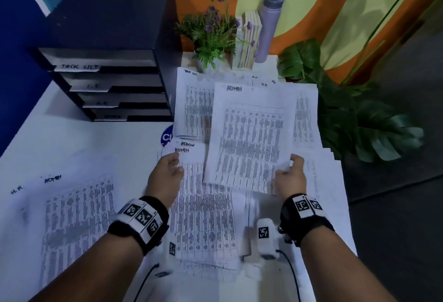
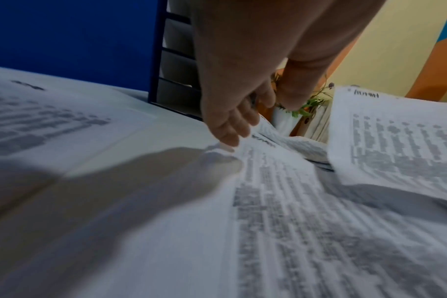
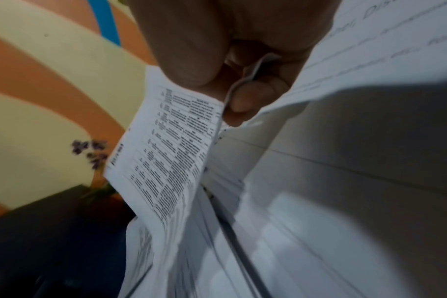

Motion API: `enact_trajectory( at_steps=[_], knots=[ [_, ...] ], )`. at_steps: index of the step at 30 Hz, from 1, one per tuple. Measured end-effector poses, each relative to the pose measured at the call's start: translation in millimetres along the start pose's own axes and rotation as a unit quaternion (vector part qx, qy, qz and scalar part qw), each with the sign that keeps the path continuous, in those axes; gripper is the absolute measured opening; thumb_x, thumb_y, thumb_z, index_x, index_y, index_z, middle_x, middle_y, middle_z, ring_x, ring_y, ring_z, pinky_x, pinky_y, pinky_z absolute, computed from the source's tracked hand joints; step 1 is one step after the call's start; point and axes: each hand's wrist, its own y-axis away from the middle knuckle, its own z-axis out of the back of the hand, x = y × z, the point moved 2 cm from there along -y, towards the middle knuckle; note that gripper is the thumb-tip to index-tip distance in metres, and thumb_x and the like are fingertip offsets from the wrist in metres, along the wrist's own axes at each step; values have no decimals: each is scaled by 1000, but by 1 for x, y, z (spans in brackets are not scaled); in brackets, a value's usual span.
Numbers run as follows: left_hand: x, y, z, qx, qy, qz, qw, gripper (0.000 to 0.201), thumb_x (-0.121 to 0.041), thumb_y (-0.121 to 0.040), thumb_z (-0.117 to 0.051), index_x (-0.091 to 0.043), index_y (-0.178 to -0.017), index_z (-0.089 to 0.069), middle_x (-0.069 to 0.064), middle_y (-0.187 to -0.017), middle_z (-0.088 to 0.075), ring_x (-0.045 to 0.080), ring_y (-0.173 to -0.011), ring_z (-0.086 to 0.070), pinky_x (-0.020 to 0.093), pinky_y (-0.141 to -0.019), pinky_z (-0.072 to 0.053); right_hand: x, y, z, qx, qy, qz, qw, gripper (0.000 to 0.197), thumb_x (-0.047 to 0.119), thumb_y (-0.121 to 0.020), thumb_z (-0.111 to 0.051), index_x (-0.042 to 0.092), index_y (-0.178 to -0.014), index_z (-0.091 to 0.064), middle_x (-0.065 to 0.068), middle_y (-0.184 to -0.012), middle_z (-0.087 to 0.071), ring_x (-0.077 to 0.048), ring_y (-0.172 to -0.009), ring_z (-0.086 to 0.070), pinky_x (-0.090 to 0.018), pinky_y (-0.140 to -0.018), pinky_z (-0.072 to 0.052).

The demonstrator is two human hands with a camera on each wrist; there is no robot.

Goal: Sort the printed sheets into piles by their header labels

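My right hand [image 1: 286, 165] pinches the lower right corner of a printed sheet headed ADMIN [image 1: 249, 133] and holds it lifted over the middle of the table. In the right wrist view, thumb and forefinger [image 3: 240, 100] clamp that sheet [image 3: 171, 141]. Below it lies a pile headed ADMIN [image 1: 206, 217]. My left hand [image 1: 176, 162] rests with straight fingers on the pile's top left corner; the left wrist view shows the fingertips [image 2: 230, 137] at the paper's edge [image 2: 281, 201]. A TASK LIST pile [image 1: 191, 105] and H.R. sheets [image 1: 306, 114] lie behind.
A black drawer rack [image 1: 107, 73] with labelled trays stands at the back left. A loose spread of sheets marked H.R. and ADMIN [image 1: 72, 217] covers the left. More sheets [image 1: 333, 181] overhang the right table edge. A flower pot [image 1: 211, 37], wooden block [image 1: 249, 40] and purple bottle [image 1: 267, 25] line the back.
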Motion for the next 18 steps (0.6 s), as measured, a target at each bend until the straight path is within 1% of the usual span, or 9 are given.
enact_trajectory(
  at_steps=[2,4,7,10,12,14,15,16,18],
  knots=[
    [13,1,14,-15,-67,5,998,39,-8,-96,-53,-24,-132,-51,-2,-134,-50,15,-120,-51,37,-107,-40,-3,-12,4,-33,11,-15,999,45,5,-93,-42,18,-136,-33,-5,-68,-48,-30,-67,-55,-31,-59,-44],
    [26,4,31,-39,-122,-2,992,40,-8,-96,-53,-23,-132,-51,2,-139,-47,17,-125,-50,35,-107,-39,-3,-18,4,-37,16,-17,999,44,6,-93,-43,15,-135,-35,-3,-67,-47,-33,-74,-57,-35,-65,-45],
    [45,5,57,-76,-176,-9,982,39,-7,-93,-56,-19,-130,-54,6,-136,-46,20,-122,-53,33,-104,-41,4,-6,-10,9,34,2,999,44,6,-92,-46,15,-134,-37,-6,-73,-54,-29,-76,-57,-31,-67,-42],
    [64,2,80,-106,-232,-13,967,41,-8,-89,-61,-15,-129,-57,9,-133,-49,26,-122,-52,42,-107,-42,9,25,-37,78,28,21,996,43,5,-91,-44,21,-130,-39,-8,-91,-62,-22,-73,-61,-27,-63,-46],
    [73,0,98,-133,-271,-2,953,43,-9,-88,-63,-13,-131,-57,11,-135,-51,29,-123,-50,42,-108,-39,10,49,-53,105,40,27,993,44,5,-91,-44,24,-130,-37,-3,-84,-60,-23,-71,-61,-28,-63,-46],
    [79,-2,121,-167,-295,29,940,47,-10,-86,-63,-12,-133,-55,12,-139,-51,32,-125,-50,44,-107,-40,7,68,-63,118,81,22,989,47,8,-90,-44,26,-132,-34,-1,-77,-58,-26,-71,-58,-29,-62,-42],
    [83,-3,133,-179,-303,62,934,51,-13,-86,-63,-13,-136,-52,13,-143,-47,34,-127,-49,46,-107,-41,5,76,-66,119,106,19,987,50,9,-88,-45,26,-134,-33,-2,-80,-60,-27,-72,-57,-30,-63,-41],
    [88,-3,146,-185,-316,99,925,57,-17,-86,-63,-14,-140,-48,13,-148,-42,36,-130,-45,48,-107,-40,3,82,-67,109,137,21,984,54,11,-86,-46,25,-136,-32,-5,-86,-62,-28,-76,-58,-31,-65,-43],
    [98,-3,171,-184,-345,167,905,69,-26,-83,-66,-17,-146,-40,15,-153,-32,39,-136,-36,51,-109,-36,0,92,-70,66,217,60,972,64,11,-80,-52,21,-140,-33,-9,-110,-60,-30,-97,-56,-36,-79,-44]
  ],
)
